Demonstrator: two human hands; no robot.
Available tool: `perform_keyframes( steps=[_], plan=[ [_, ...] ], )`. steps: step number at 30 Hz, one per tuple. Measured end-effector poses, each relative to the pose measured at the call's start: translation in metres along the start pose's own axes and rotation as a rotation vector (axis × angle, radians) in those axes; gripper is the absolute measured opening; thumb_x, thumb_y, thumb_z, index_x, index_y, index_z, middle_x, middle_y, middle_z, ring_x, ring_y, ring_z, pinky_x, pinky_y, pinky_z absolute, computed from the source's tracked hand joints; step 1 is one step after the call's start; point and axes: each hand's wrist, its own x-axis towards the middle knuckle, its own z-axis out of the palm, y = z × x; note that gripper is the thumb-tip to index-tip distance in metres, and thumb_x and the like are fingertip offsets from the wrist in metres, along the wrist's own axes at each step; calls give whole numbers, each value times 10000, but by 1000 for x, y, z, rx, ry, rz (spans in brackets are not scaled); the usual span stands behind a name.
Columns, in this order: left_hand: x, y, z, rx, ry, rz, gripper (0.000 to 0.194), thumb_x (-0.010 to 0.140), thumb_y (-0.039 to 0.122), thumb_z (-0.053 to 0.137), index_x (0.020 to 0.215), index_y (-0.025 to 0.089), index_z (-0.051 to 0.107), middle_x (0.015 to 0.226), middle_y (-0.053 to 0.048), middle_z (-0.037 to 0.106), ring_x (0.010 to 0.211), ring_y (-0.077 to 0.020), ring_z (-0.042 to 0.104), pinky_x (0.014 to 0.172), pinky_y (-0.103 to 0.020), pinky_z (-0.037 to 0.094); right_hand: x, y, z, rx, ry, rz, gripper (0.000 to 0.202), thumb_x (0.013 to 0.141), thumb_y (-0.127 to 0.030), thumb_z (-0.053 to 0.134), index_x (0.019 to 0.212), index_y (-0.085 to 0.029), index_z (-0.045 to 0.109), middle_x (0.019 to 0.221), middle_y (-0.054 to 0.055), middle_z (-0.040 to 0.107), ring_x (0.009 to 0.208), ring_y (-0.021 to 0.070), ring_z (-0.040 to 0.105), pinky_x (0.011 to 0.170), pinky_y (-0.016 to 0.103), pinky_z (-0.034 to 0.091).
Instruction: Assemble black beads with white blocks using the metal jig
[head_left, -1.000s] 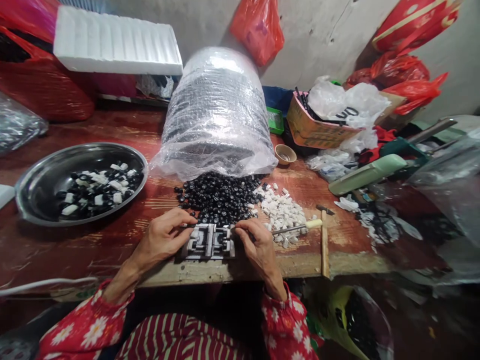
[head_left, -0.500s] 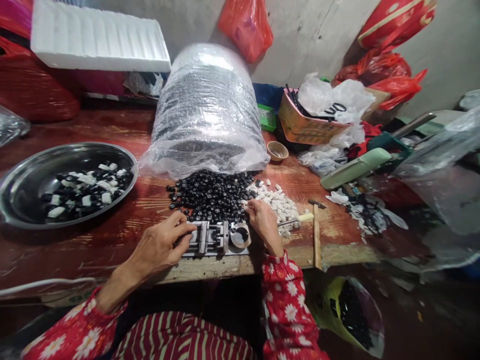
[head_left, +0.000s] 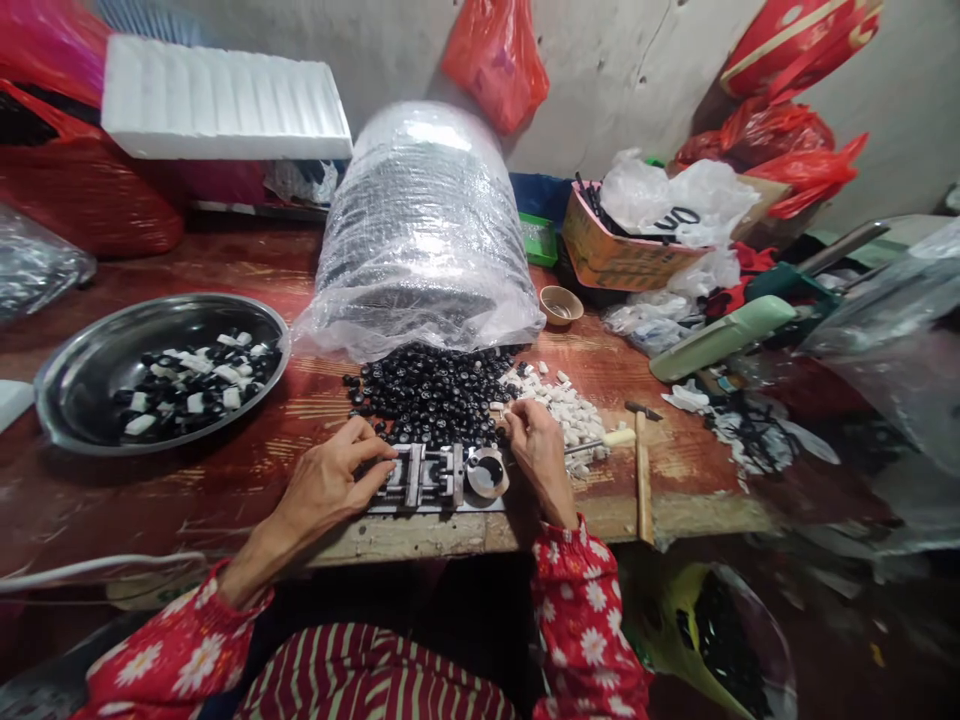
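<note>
My left hand (head_left: 330,480) is at the left end of a small metal jig (head_left: 424,475), thumb and forefinger curled toward each other; whether anything is between them is hidden. My right hand (head_left: 536,445) is closed in a pinch just right of the jig's round metal ring (head_left: 487,472), beside a small white piece; what the fingertips hold is too small to make out. Behind the jig lies a heap of small round black parts (head_left: 427,395). White pieces (head_left: 574,410) are piled to the right, with a light-handled tool (head_left: 619,437) lying against them.
A steel bowl (head_left: 82,425) of black and white pieces stands left. Behind the black heap is a large plastic-wrapped bundle (head_left: 424,230). A hammer (head_left: 643,475), a small tan bowl (head_left: 561,305), a pink-rimmed box (head_left: 622,260) and a green cylindrical object (head_left: 724,338) are on the right.
The view has shifted, so the scene sits slightly farther right. My right hand stays near the white pieces with its fingers slightly repositioned; my left hand remains at the jig's left end.
</note>
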Motion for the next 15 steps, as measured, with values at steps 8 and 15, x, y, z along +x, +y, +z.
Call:
perform_keyframes(
  steps=[8, 15],
  plan=[
    [-8, -14, -1, -83, -31, 27, 264, 1013, 462, 612, 1144, 299, 772, 1062, -18, 608, 967, -157, 640, 821, -259, 509, -57, -49, -10, 174, 65, -199, 129, 1052, -207, 528, 1034, -221, 654, 984, 71, 715, 927, 231, 652, 848, 347, 497],
    [-16, -15, 8, -125, 84, 86, 252, 1038, 366, 603, 1231, 298, 751, 1092, -25, 594, 1001, -154, 637, 896, -265, 534, -102, -104, 23, -14, 16, -332, 168, 1058, -146, 493, 1030, -216, 643, 892, 62, 656, 840, 240, 564, 755, 357, 444]
  ],
)
